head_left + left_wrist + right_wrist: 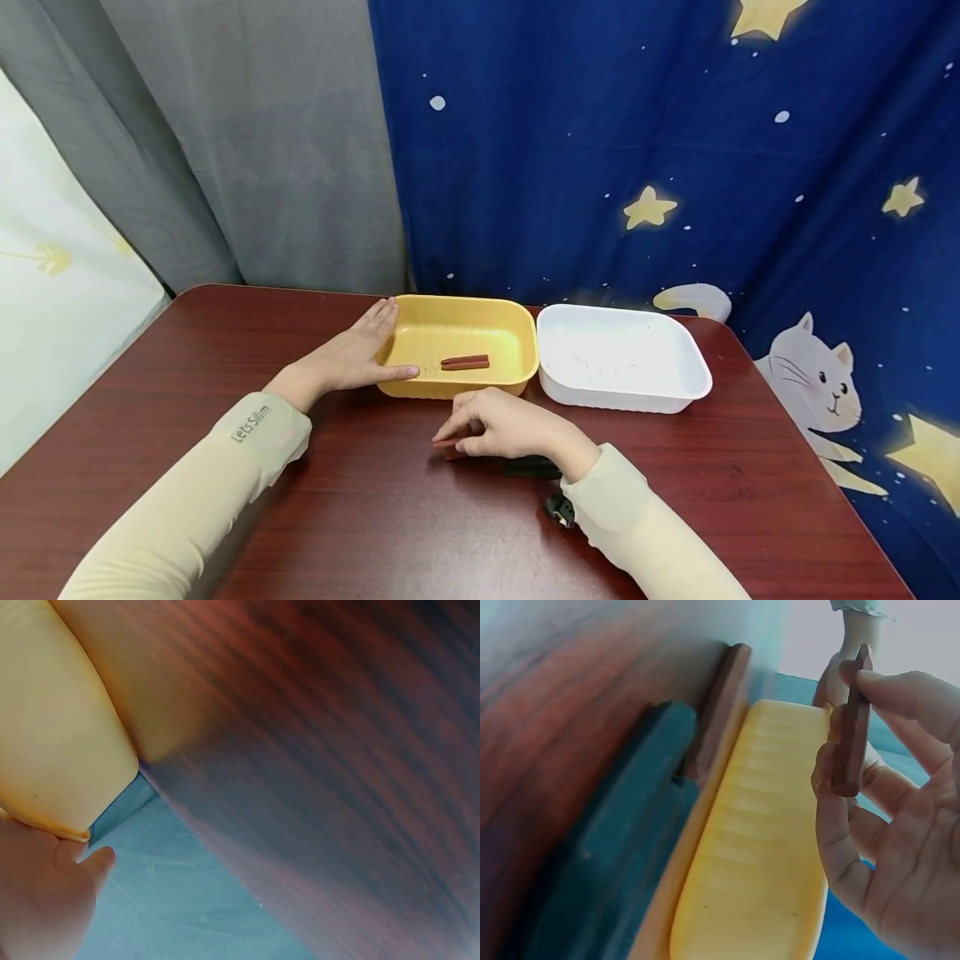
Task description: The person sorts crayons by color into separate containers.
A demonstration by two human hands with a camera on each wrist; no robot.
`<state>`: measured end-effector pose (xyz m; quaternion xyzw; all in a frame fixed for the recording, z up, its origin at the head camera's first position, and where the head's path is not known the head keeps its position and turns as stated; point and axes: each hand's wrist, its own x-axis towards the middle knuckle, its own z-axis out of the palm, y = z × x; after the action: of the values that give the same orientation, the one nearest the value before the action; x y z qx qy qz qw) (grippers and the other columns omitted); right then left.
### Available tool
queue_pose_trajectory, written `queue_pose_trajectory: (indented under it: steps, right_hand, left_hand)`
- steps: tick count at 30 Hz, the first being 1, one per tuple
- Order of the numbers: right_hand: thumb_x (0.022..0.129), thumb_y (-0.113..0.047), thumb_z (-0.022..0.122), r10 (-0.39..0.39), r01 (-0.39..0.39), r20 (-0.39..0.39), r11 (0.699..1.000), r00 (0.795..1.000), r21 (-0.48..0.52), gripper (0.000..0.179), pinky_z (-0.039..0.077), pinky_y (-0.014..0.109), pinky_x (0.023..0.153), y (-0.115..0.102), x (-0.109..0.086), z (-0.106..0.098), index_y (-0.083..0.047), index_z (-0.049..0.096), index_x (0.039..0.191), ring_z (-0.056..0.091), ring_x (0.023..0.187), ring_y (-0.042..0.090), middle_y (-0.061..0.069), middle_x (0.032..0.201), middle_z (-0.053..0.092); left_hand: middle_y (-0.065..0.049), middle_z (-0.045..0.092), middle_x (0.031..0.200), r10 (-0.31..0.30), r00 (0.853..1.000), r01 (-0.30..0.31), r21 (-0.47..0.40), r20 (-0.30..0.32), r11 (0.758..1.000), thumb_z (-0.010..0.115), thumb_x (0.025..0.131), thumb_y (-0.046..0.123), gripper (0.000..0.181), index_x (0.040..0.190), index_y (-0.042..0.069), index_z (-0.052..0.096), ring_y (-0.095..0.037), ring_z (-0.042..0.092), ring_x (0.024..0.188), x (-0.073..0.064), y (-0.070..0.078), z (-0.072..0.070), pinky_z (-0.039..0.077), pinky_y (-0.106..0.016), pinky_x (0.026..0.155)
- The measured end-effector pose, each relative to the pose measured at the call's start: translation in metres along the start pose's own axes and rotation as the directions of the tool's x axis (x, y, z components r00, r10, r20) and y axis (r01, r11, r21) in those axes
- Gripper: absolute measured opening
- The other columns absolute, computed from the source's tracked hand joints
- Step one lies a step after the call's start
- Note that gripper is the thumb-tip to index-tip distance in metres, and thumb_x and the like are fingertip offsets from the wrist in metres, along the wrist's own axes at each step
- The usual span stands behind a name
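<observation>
My right hand pinches a reddish-brown stick with a tapered tip between thumb and fingertips, just above the table in front of the yellow bin. Beneath it on the tabletop lies another brown stick, beside dark green sticks that the hand partly covers in the head view. Two more brown sticks lie side by side inside the yellow bin. With fingers straight and thumb spread, my left hand rests on that bin's left end, the thumb across its front rim.
To the right of the yellow bin, nearly touching it, stands a white bin with small specks on its floor. A small black object lies by the right cuff. Curtains hang behind the table's back edge.
</observation>
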<state>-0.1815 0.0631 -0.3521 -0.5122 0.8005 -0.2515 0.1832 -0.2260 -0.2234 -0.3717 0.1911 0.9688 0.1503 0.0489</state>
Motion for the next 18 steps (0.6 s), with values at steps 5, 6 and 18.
queue_pose_trajectory:
  steps: [5, 6, 18]
  right_hand:
    - [0.092, -0.006, 0.066, -0.013, 0.013, -0.034, 1.0, 0.999, 0.019, 0.027, 0.048, 0.019, 0.07, -0.003, 0.0, -0.006, -0.014, 0.076, 0.115, 0.051, 0.077, 0.001, -0.002, 0.096, 0.066]
    - [0.092, -0.005, 0.066, -0.014, 0.015, -0.039, 1.0, 0.999, 0.02, 0.027, 0.049, 0.02, 0.071, -0.004, 0.001, -0.007, -0.014, 0.076, 0.115, 0.05, 0.077, 0.001, -0.002, 0.096, 0.066]
    - [0.091, -0.004, 0.065, -0.061, 0.058, -0.094, 0.998, 0.994, -0.032, 0.027, 0.046, 0.025, 0.104, -0.005, 0.011, -0.025, -0.012, 0.076, 0.114, 0.061, 0.101, 0.016, 0.001, 0.09, 0.064]
  left_hand:
    - [-0.012, -0.004, 0.169, -0.006, 1.0, 0.006, 0.001, 0.001, 1.0, 0.052, 0.084, 0.078, 0.118, 0.159, 0.002, 0.0, -0.029, -0.003, 0.156, 0.001, 0.0, 0.001, 0.014, -0.051, 0.125]
    - [-0.012, -0.004, 0.169, -0.007, 1.0, 0.007, 0.002, 0.001, 1.0, 0.052, 0.084, 0.078, 0.118, 0.159, 0.002, 0.0, -0.029, -0.003, 0.156, 0.001, 0.0, 0.001, 0.014, -0.051, 0.125]
    - [-0.013, -0.003, 0.168, -0.002, 1.0, 0.002, 0.003, -0.003, 1.0, 0.052, 0.084, 0.078, 0.118, 0.159, 0.001, 0.001, -0.03, -0.003, 0.156, 0.0, 0.0, 0.001, 0.014, -0.051, 0.125]
